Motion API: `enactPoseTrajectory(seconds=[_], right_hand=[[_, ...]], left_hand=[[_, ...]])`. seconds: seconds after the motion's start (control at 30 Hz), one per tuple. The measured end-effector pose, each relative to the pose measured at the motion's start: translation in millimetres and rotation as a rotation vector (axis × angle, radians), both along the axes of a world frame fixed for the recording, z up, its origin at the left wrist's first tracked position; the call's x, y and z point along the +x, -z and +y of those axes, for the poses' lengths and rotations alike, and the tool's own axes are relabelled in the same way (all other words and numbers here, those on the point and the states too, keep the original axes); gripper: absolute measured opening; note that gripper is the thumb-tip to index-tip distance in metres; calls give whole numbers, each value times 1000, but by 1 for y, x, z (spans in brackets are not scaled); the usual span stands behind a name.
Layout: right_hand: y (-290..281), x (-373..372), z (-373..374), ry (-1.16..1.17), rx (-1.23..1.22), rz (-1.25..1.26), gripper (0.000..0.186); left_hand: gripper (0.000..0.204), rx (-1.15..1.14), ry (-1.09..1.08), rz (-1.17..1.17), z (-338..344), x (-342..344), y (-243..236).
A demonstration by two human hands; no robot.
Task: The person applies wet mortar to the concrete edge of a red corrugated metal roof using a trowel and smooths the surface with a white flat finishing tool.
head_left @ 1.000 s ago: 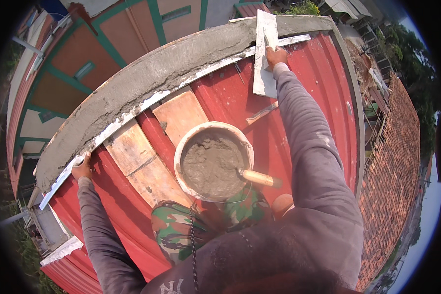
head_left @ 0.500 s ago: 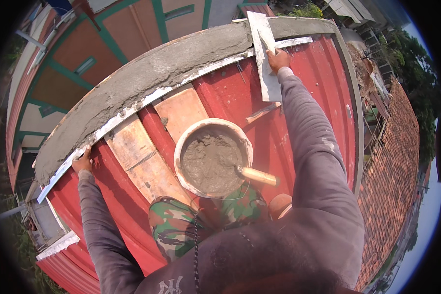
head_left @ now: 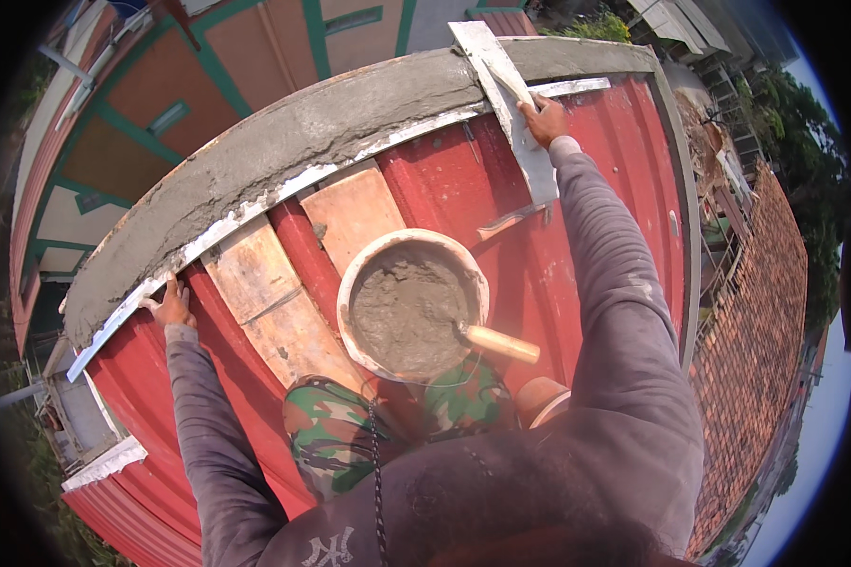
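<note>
My right hand (head_left: 545,121) grips the handle of a long, pale plastering float (head_left: 503,90), which lies slantwise across the top of a wall. Wet grey mortar (head_left: 284,123) covers that curving wall top. Along its near edge runs a long whitish straightedge (head_left: 298,182), smeared with mortar. At the straightedge's left part, my left hand (head_left: 172,306) holds it with the fingertips; part of the grip is hidden. Between my hands and knees stands a round bucket (head_left: 483,283) of mortar. A trowel with a wooden handle (head_left: 503,343) sits in it, its blade sunk in the mortar.
Red corrugated roofing (head_left: 633,227) lies beneath me, with worn wooden boards (head_left: 303,331) across it. A short wooden-handled tool (head_left: 511,221) rests below the float. An orange-brown pot-like container (head_left: 542,401) is by my knee. Beyond the wall stands a green-trimmed building (head_left: 246,57).
The float has tilted, its far end swinging left and its near end right. My left hand has shifted slightly right and up along the straightedge, its fingers spread wider.
</note>
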State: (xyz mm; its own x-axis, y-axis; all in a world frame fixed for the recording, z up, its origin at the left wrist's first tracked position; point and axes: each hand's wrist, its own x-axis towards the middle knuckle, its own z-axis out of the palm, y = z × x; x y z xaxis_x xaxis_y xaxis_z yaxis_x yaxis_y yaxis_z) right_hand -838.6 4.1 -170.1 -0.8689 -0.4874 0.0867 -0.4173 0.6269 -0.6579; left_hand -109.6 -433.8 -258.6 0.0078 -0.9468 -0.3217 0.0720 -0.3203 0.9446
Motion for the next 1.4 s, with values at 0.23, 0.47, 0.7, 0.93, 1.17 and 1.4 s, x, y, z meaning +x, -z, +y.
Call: enactPoseTrajectory(seconds=[0.23, 0.47, 0.7, 0.93, 1.17, 1.4], right_hand=[[0, -5, 1, 18, 17, -65, 63], [-7, 45, -27, -178, 57, 138, 62], [-20, 4, -15, -61, 145, 144, 63], [3, 2, -23, 43, 67, -5, 66], [8, 62, -67, -48, 9, -15, 66], [-14, 131, -104, -190, -10, 81, 58]], left_hand=[[132, 10, 5, 71, 2, -16, 4], [133, 5, -17, 68, 4, -6, 2], [130, 21, -40, 94, 6, -9, -2], [127, -31, -67, 148, 10, -15, 5], [120, -62, -148, 151, 17, -23, 12], [119, -86, -195, 115, 23, -28, 10]])
